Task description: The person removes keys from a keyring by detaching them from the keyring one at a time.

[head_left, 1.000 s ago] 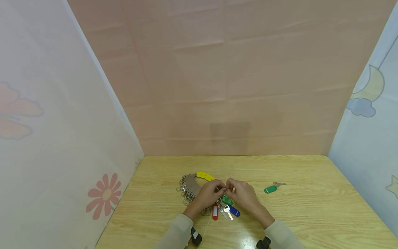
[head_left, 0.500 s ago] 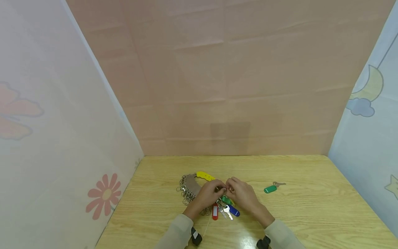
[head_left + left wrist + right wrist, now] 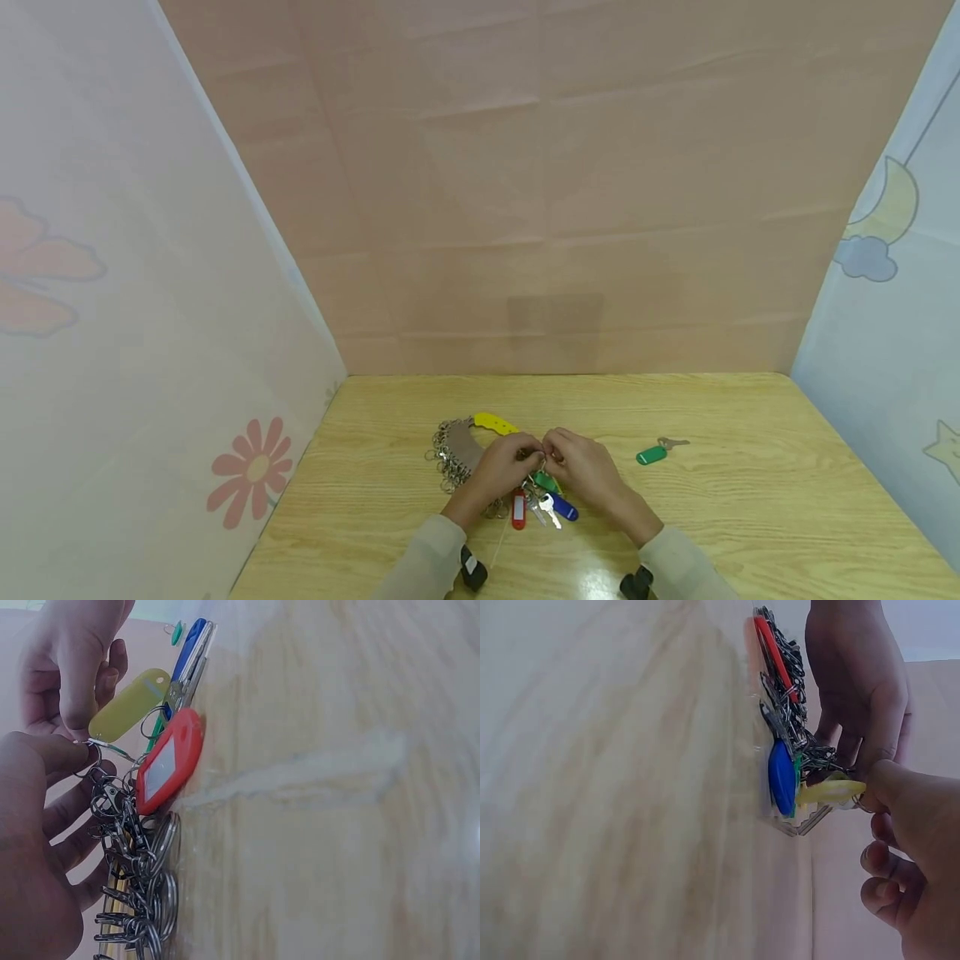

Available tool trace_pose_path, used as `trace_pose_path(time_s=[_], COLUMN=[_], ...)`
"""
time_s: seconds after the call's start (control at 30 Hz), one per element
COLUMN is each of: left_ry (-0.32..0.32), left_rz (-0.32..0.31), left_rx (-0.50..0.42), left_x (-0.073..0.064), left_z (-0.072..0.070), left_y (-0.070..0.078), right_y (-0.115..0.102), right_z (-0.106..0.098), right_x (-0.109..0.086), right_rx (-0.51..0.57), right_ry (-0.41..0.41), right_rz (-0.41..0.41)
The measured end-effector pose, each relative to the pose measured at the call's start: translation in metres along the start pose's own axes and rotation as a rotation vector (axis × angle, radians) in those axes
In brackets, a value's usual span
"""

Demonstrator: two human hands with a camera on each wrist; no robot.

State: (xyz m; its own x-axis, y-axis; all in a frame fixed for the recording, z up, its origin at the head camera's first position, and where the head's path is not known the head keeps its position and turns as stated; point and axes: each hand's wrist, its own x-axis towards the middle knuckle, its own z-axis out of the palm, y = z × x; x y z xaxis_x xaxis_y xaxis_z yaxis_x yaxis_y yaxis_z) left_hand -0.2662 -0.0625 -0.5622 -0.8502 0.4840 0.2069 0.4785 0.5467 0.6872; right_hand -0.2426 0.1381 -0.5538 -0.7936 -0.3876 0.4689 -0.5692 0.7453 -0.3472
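A curved brown holder point(image 3: 462, 442) with a yellow end piece point(image 3: 493, 423) lies on the table, its outer edge lined with metal rings and clasps. Over its right side, my left hand point(image 3: 501, 467) pinches a small metal ring point(image 3: 91, 762). Fingertip to fingertip with it, my right hand point(image 3: 588, 468) pinches the ring of a yellow key tag point(image 3: 129, 705), which hangs below the fingers. Red point(image 3: 519, 509), blue point(image 3: 563, 507) and green point(image 3: 546, 482) key tags lie under the hands beside silver keys point(image 3: 551, 511). The exact contact between the two rings is hidden by the fingers.
A green key tag point(image 3: 652, 455) with a key point(image 3: 674, 443) lies apart on the right of the wooden table point(image 3: 750, 500). Patterned panels stand left and right, and a brown panel point(image 3: 480, 208) rises at the back.
My right fingertips have shifted very slightly against the left ones, both hands keeping their pinch. The holder and the tags on the table stay put.
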Motion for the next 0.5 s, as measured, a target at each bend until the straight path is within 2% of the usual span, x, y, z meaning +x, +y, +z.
trace_pose_path(time_s=[0.27,0.4,0.5], left_ry=[0.005,0.01,0.011], left_rz=[-0.014,-0.016,-0.022], left_rx=[-0.039,-0.06,-0.072], left_x=[0.0001,0.001,0.0012], left_z=[0.0,0.001,0.0016], left_y=[-0.0034,-0.0046,-0.0046], right_y=[0.0006,-0.0004,-0.0019], right_z=[-0.0016,-0.0017,-0.0021], right_x=[0.001,0.0017,0.0019], right_rx=[-0.016,-0.034,-0.024], right_ry=[-0.049,-0.031,-0.022], right_rz=[-0.005,0.005,0.044])
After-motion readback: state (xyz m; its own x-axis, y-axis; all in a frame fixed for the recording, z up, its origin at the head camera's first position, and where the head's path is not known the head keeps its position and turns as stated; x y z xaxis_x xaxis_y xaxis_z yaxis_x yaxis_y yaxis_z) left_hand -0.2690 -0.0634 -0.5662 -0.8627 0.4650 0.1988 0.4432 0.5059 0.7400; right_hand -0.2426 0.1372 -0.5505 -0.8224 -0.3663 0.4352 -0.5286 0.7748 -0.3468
